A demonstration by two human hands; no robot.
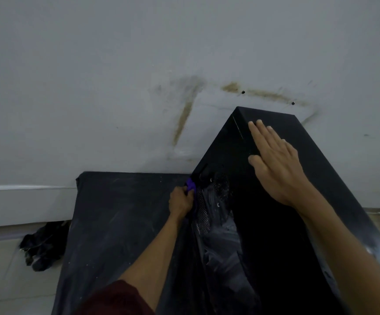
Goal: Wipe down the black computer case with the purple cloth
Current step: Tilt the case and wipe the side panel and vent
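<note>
Maroon sleeve (116, 298) lowest in view. Beyond it, left hand (181, 204) bunched round purple cloth (191, 186), against the mesh side of the case (275, 246): black, tall, dust-smeared, standing on a dark mat (116, 212). Right hand (275, 160) flat on its top, fingers straight and close together. Behind, stained wall (184, 53).

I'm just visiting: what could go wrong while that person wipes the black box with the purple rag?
1. The right hand only lies flat on top of the computer case, so a hard sideways wipe might shift or tip it.
2. The left hand holds the purple cloth bunched by the mesh vent; it could snag there.
3. The black mat looks dusty, so the cloth may pick up grit.
</note>
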